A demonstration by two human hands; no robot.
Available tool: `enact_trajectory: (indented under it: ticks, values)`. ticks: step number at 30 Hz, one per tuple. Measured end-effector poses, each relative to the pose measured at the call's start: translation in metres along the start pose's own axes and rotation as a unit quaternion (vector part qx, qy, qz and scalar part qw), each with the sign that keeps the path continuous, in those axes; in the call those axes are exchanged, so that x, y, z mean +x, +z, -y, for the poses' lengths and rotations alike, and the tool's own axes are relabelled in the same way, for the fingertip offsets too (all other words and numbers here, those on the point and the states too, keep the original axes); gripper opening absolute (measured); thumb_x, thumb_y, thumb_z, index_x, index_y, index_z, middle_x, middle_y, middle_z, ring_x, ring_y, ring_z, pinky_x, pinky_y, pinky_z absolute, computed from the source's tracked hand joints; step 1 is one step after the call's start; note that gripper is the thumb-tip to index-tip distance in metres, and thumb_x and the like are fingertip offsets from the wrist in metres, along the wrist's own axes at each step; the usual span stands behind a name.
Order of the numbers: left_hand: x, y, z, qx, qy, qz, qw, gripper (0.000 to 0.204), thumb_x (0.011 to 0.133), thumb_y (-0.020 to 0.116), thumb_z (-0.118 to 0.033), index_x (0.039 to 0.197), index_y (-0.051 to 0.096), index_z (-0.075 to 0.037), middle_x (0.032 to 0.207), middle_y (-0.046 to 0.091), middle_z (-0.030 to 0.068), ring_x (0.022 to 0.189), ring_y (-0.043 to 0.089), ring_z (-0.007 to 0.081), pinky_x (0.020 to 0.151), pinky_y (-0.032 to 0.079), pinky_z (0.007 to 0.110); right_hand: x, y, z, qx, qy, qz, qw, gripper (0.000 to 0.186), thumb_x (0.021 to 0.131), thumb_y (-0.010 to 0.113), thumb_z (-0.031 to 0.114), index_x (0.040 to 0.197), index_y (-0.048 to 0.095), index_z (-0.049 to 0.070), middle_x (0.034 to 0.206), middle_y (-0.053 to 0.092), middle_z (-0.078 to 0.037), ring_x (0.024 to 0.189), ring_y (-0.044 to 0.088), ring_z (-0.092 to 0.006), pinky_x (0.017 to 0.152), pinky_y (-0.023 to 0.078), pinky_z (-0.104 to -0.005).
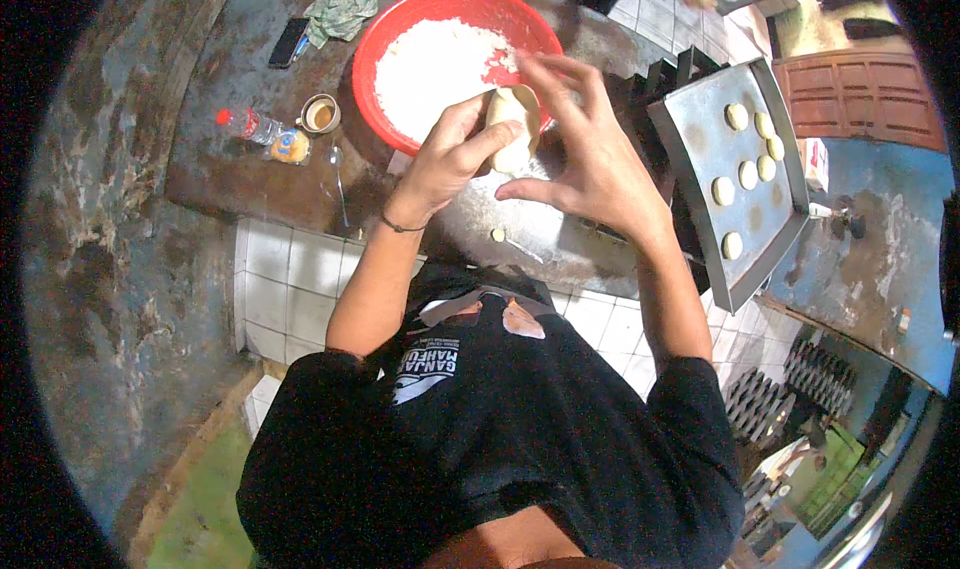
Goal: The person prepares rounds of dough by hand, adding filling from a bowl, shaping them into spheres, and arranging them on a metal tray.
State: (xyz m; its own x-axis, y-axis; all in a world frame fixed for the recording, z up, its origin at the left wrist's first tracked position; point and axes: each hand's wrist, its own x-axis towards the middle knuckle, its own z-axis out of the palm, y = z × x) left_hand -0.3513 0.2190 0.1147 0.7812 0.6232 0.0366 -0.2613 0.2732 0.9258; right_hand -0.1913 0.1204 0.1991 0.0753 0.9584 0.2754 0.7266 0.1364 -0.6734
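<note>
On the left of the brown table [220, 174], we see a clear bottle [257, 127] with a red cap, near a small packet [289, 148]. Then come a black phone [288, 42], a cup [319, 115] with something brown inside and a green cloth [340, 15]. Next is a big red bowl [366, 87] of white powder [430, 64]. Our left hand [452, 159] has its fingers around a pale piece of dough [511, 151], over the bowl's near right side. Our right hand [598, 159] is loose and spread; we can't tell if its fingers touch the dough. Far right, a gray tray [690, 139] holds seven round dough balls [747, 175].
</note>
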Motion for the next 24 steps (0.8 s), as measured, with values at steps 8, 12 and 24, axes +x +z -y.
enact_trajectory:
  ticks: [8,12,24]
  values:
    - [0.007,0.023,-0.022,-0.26,-0.12,-0.005,0.958,0.037,0.102,0.064,-0.024,0.133,0.05,-0.009,0.081,0.062,0.0041,0.058,0.05,0.0012,0.048,0.037,0.015,-0.005,0.0,-0.034,0.139,0.082,-0.113,0.98,0.027,0.091,0.078,0.024,0.104,0.078,0.0,0.097,0.072,-0.012,0.089,0.07,-0.0239,0.083,0.055,-0.0347]
    - [0.016,0.064,-0.025,0.022,0.076,-0.119,0.99,0.039,0.089,0.081,-0.005,0.121,0.057,-0.006,0.085,0.062,0.0022,0.066,0.053,0.0017,0.058,0.047,0.018,-0.027,-0.001,-0.042,0.494,0.252,-0.129,0.822,0.026,0.101,0.063,0.02,0.115,0.071,0.0,0.11,0.073,-0.009,0.086,0.069,-0.0153,0.084,0.06,-0.0314]
    - [0.054,0.206,-0.005,-0.093,0.159,0.111,0.977,0.047,0.079,0.077,0.001,0.118,0.052,-0.003,0.106,0.062,0.0048,0.106,0.068,0.0153,0.096,0.055,0.034,-0.107,-0.035,-0.059,0.418,0.142,-0.393,0.807,0.034,0.089,0.077,0.006,0.121,0.069,-0.002,0.124,0.07,-0.008,0.107,0.066,-0.015,0.097,0.053,-0.0339]
